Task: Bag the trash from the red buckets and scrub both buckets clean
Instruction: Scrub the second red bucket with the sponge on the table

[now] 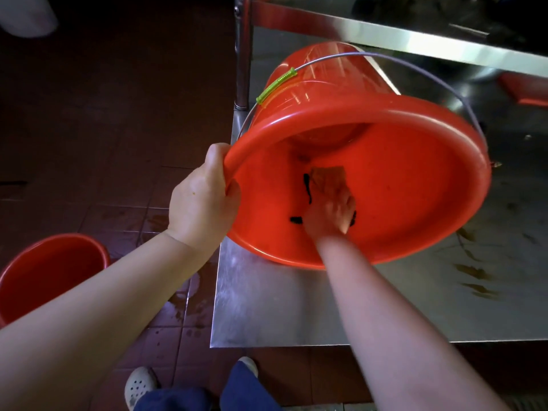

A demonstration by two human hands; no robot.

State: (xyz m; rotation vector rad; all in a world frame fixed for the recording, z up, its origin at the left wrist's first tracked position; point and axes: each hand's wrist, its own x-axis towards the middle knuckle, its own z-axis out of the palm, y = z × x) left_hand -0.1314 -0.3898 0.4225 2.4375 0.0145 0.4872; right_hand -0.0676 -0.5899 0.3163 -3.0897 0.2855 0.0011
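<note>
Your left hand [204, 200] clamps the rolled rim of the glossy red plastic bucket [415, 179], thumb inside and fingers curled over the lip. The bucket lies tipped on its side on the brushed steel table [281, 307], mouth towards you, with its thin wire handle and ribbed green grip [276, 85] arching above. Your right hand [330, 213] is inside, fingers closed on a flat brownish scrub pad [329, 176] against the smooth wall, beside small dark scraps. A second red bucket [44, 271] stands on the wet floor tiles [118, 173]
</note>
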